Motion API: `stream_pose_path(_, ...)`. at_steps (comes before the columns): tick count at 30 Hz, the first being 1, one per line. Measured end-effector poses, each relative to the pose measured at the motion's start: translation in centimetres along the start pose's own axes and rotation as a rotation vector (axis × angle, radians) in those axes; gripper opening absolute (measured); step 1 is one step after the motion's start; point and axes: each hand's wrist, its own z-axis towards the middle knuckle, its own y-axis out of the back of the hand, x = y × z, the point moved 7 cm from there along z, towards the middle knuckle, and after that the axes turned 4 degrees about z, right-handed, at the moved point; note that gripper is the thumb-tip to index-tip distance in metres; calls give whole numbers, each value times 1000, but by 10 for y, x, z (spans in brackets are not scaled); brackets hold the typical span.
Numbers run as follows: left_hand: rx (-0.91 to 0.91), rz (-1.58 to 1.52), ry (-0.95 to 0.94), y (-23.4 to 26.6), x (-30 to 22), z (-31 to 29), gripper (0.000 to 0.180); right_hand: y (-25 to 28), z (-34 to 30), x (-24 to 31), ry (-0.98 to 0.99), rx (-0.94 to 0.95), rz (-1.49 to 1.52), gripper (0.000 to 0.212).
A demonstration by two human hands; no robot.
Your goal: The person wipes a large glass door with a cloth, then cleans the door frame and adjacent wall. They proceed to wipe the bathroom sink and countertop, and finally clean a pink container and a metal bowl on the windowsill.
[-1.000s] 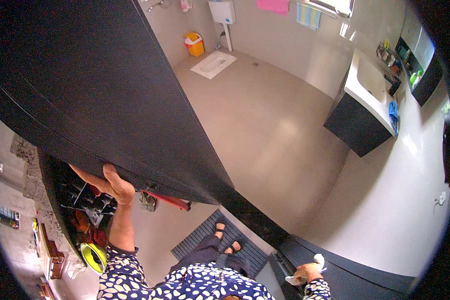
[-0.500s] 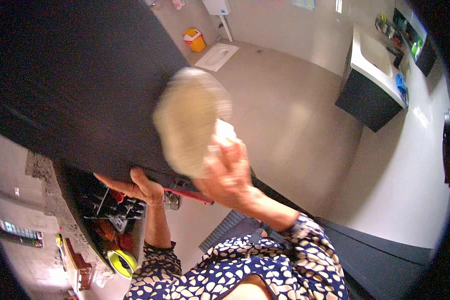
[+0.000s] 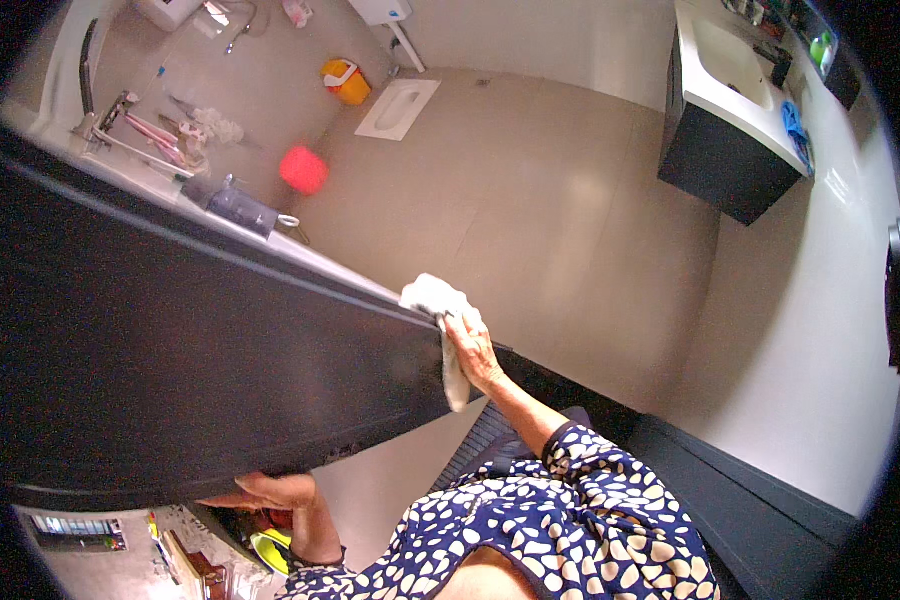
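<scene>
Tiled in beige, a bathroom floor (image 3: 530,200) spreads across the upper half of the head view, with a squat toilet (image 3: 400,110) set into it, an orange bin (image 3: 347,84) just beside that, and a white sink (image 3: 735,70) on a dark cabinet (image 3: 727,155) to the right. Across the left and middle stretches a dark door (image 3: 220,350), seen steeply from above, so that its near face fills much of the picture (its lines bow because of the lens).

Of the two hands, the right hand (image 3: 470,347) reaches up and leftward from a bent elbow, fingers forward, grasping a white cloth (image 3: 436,296) against the door's right-hand end. Part of the cloth folds over the top edge there; another part hangs below the fingers down the near face. The left hand (image 3: 275,492) lies low at the door's lower edge as pictured, wrist bent, fingers pointing left; they are partly hidden, and whether they clasp the edge I cannot tell.

Beyond the right hand, open floor runs toward the toilet and the cabinet, both well apart from it. Nearer the body, a dark door frame (image 3: 570,388) slants down to the right, close to the right forearm.
</scene>
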Motion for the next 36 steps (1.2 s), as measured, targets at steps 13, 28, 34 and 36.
stream_pose_path(13,-223,-36,311,50,98,-41,57,-57,57,213,17,861,275,56)
stream_pose_path(28,37,305,0,35,37,-30,58,-33,37,90,-365,953,159,64)
stream_pose_path(34,21,212,190,30,39,-34,53,-75,72,217,210,1066,492,60)
stream_pose_path(36,25,119,125,23,27,-28,52,-90,86,236,296,1030,513,58)
